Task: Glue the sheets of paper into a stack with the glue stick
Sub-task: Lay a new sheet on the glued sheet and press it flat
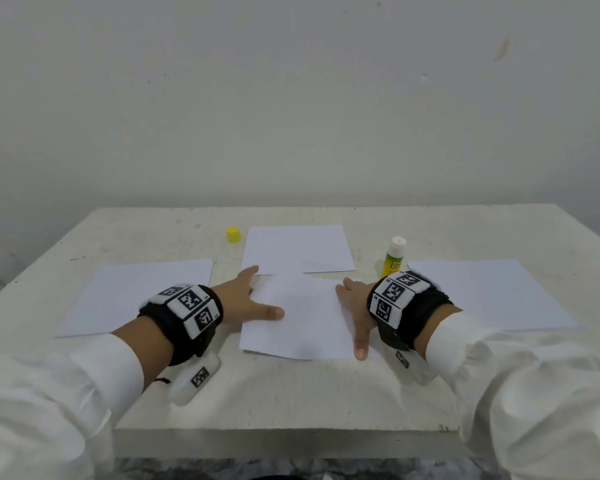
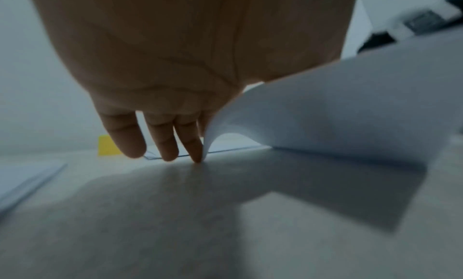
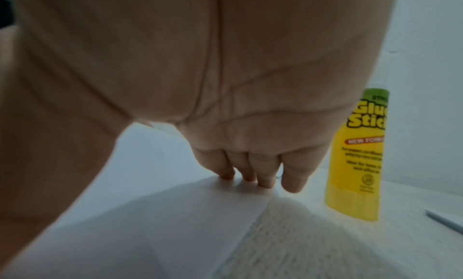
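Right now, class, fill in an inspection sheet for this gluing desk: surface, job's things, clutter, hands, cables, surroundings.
Surface: pale, rough table, with small dark specks.
Job's things: middle sheet is held at both side edges, its left edge curled up off the table; far sheet lies partly under it; left sheet and right sheet lie flat. Glue stick stands upright and uncapped; its yellow cap stands apart, left of the far sheet.
Clutter: nothing seen.
Hands: left hand and right hand each hold a side of the middle sheet, thumbs on top.
Cables: nothing seen.
Surroundings: plain off-white wall, lightly marked.
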A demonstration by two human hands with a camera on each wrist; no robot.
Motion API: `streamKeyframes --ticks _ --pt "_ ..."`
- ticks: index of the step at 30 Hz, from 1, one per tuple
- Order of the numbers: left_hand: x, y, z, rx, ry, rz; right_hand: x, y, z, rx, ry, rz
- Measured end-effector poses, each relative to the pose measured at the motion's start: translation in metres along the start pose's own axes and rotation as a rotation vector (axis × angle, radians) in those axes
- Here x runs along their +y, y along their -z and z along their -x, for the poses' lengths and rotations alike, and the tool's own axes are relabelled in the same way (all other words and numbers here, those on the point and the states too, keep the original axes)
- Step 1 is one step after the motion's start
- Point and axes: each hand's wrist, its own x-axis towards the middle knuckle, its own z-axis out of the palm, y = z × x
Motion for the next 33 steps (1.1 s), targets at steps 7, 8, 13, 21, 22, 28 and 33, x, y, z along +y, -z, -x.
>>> streamKeyframes --ticks 7,8,13,21,22,28,33 --pt "-0.012 -0.001 0.019 0.026 -0.006 0.316 0.002 -0.005 0.01 0.026 0.046 -0.106" --pt "-0.015 0.0 0.02 0.04 -0.024 0.276 0.003 -0.007 0.011 0.042 0.047 -0.148" --pt "-0.029 0.017 0.022 0.164 -0.064 0.333 0.006 -0.009 0.013 0.224 -0.096 -0.532" --pt "-0.029 0.044 0.003 0.357 -0.091 0.441 -0.006 0.021 0.01 0.357 -0.124 -0.838" --pt "-0.023 0.046 -0.003 0.387 -0.095 0.404 -0.008 0.026 0.008 0.379 -0.135 -0.822" --pt "0.01 0.057 -0.05 0.329 -0.046 0.028 -0.002 0.058 -0.032 0.398 -0.268 -0.793" --pt "0.016 0.054 -0.085 0.15 0.09 -0.194 0.002 0.068 -0.062 0.274 -0.316 -0.614"
